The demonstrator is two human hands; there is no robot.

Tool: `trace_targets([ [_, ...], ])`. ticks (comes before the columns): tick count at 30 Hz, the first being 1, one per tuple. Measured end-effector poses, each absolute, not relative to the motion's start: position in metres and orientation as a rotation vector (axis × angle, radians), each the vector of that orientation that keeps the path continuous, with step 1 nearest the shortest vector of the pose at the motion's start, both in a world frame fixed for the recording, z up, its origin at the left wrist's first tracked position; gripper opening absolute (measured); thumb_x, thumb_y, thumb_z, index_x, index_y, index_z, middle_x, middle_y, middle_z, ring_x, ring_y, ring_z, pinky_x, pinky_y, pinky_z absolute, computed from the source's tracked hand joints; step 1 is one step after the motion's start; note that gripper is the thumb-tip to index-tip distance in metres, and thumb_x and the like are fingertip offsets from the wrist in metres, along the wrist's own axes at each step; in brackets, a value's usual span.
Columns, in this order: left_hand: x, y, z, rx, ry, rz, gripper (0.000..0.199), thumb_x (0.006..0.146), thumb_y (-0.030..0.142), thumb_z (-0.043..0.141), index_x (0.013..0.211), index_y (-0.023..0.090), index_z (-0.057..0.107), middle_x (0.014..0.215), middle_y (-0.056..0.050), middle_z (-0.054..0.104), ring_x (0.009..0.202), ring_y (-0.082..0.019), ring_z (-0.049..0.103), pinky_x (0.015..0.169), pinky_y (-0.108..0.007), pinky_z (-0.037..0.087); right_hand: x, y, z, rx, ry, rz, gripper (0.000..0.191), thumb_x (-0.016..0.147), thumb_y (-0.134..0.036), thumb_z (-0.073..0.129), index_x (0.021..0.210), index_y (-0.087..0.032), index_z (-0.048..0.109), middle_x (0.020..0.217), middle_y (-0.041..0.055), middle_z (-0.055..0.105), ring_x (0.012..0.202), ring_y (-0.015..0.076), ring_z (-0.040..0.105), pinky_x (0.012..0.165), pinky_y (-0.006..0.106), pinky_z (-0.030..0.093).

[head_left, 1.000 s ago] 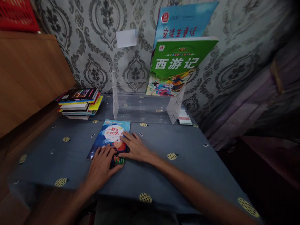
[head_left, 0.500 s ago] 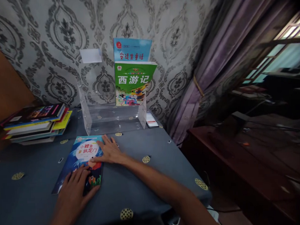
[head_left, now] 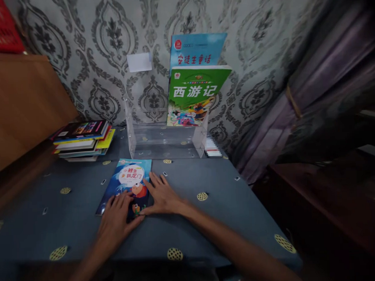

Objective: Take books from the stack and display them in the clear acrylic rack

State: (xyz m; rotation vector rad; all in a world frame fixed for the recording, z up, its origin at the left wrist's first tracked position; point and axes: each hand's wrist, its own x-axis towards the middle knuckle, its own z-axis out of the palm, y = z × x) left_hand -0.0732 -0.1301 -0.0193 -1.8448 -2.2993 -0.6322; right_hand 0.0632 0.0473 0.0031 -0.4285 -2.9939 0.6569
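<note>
Tablecloth (head_left: 219, 176) | left hand (head_left: 115, 219) resting on book (head_left: 131, 175) | right hand (head_left: 165, 198) at edge | fingers loosely spread

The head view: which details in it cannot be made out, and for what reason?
Head view:
Flat blue book: part of its cover, hidden by the left hand.
Rear blue book: its lower cover, hidden by the green book.
Red basket: cut off by the picture's edge.
Book stack: spine titles, too small and blurred.
White item: details, pixelated.
</note>
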Motion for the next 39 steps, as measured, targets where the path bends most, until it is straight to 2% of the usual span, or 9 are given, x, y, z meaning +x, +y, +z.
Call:
trace_targets([
  [5, -0.108, -0.126, 0.0, -1.874, -2.4, -0.825, 0.038, 0.091, 0.055, 0.052, 0.111, 0.024, 0.062, 0.121, -0.009, 0.068, 0.113, -0.026, 0.063, 0.097, -0.041, 0.05, 0.062, 0.046, 0.005, -0.437, -3.025, 0.67, 0.122, 0.067, -0.082, 0.064, 0.156, -0.008, 0.025, 0.162, 0.0286, 0.012, 0.152, 0.0402, 0.011, 0.121, 0.06, 0.01],
  [12, -0.158, -0.105, 0.004, -1.547, -2.653, -0.768, 0.051, 0.088, 0.052, 0.049, 0.125, 0.017, 0.055, 0.114, -0.014, 0.069, 0.105, -0.032, 0.064, 0.09, -0.047, 0.05, 0.062, 0.047, 0.003, -0.433, -3.002, 0.68, 0.12, 0.066, -0.08, 0.069, 0.154, -0.008, 0.029, 0.161, 0.029, 0.014, 0.151, 0.0412, 0.012, 0.121, 0.061, 0.01],
  [16, -0.168, -0.097, 0.002, -1.387, -2.73, -1.192, 0.058, 0.079, 0.052, 0.06, 0.126, 0.017, 0.054, 0.111, -0.013, 0.07, 0.099, -0.03, 0.066, 0.088, -0.045, 0.052, 0.062, 0.046, 0.005, -0.422, -2.988, 0.676, 0.12, 0.064, -0.08, 0.069, 0.154, -0.01, 0.031, 0.161, 0.0286, 0.018, 0.151, 0.0417, 0.014, 0.119, 0.063, 0.012],
  [22, -0.169, -0.094, 0.01, -0.867, -2.909, -2.245, 0.06, 0.06, 0.046, 0.08, 0.108, 0.016, 0.061, 0.087, -0.006, 0.072, 0.072, -0.02, 0.069, 0.066, -0.031, 0.055, 0.063, 0.046, 0.007, -0.419, -3.001, 0.721, 0.123, 0.063, -0.08, 0.07, 0.155, -0.009, 0.029, 0.161, 0.0276, 0.018, 0.151, 0.0424, 0.012, 0.12, 0.061, 0.012],
  [26, -0.154, -0.102, 0.016, -0.817, -2.878, -2.481, 0.057, 0.051, 0.042, 0.088, 0.095, 0.017, 0.062, 0.08, -0.002, 0.072, 0.066, -0.018, 0.067, 0.061, -0.027, 0.054, 0.066, 0.047, 0.004, -0.41, -2.996, 0.786, 0.125, 0.061, -0.08, 0.072, 0.155, -0.012, 0.028, 0.163, 0.0268, 0.014, 0.151, 0.0421, 0.009, 0.121, 0.061, 0.01],
  [32, -0.135, -0.119, 0.025, -0.876, -2.667, -2.646, 0.058, 0.058, 0.048, 0.086, 0.101, 0.02, 0.058, 0.071, 0.003, 0.069, 0.056, -0.015, 0.065, 0.054, -0.024, 0.053, 0.07, 0.045, 0.003, -0.403, -2.948, 0.948, 0.12, 0.061, -0.074, 0.077, 0.156, -0.019, 0.028, 0.165, 0.0225, 0.009, 0.152, 0.0412, 0.004, 0.121, 0.06, 0.008],
  [34, -0.131, -0.122, 0.03, -0.863, -2.627, -2.661, 0.059, 0.059, 0.049, 0.086, 0.103, 0.021, 0.059, 0.069, 0.004, 0.069, 0.054, -0.014, 0.063, 0.051, -0.023, 0.052, 0.07, 0.043, 0.002, -0.36, -2.894, 1.019, 0.118, 0.063, -0.069, 0.08, 0.157, -0.021, 0.027, 0.164, 0.021, 0.015, 0.151, 0.0407, 0.01, 0.121, 0.06, 0.011],
  [37, -0.127, -0.124, 0.036, -0.833, -2.54, -2.722, 0.06, 0.058, 0.047, 0.087, 0.104, 0.02, 0.06, 0.068, 0.004, 0.069, 0.053, -0.015, 0.063, 0.051, -0.024, 0.053, 0.071, 0.041, 0.001, -0.242, -2.758, 1.19, 0.115, 0.065, -0.058, 0.084, 0.158, -0.027, 0.022, 0.158, 0.0161, 0.033, 0.145, 0.0384, 0.029, 0.118, 0.058, 0.02],
  [39, -0.125, -0.124, 0.039, -0.813, -2.457, -2.773, 0.061, 0.056, 0.046, 0.089, 0.104, 0.02, 0.06, 0.07, 0.002, 0.07, 0.053, -0.016, 0.065, 0.052, -0.025, 0.054, 0.072, 0.039, -0.002, -0.184, -2.63, 1.34, 0.114, 0.068, -0.049, 0.085, 0.158, -0.03, 0.017, 0.157, 0.0139, 0.036, 0.141, 0.0372, 0.036, 0.115, 0.057, 0.026],
])
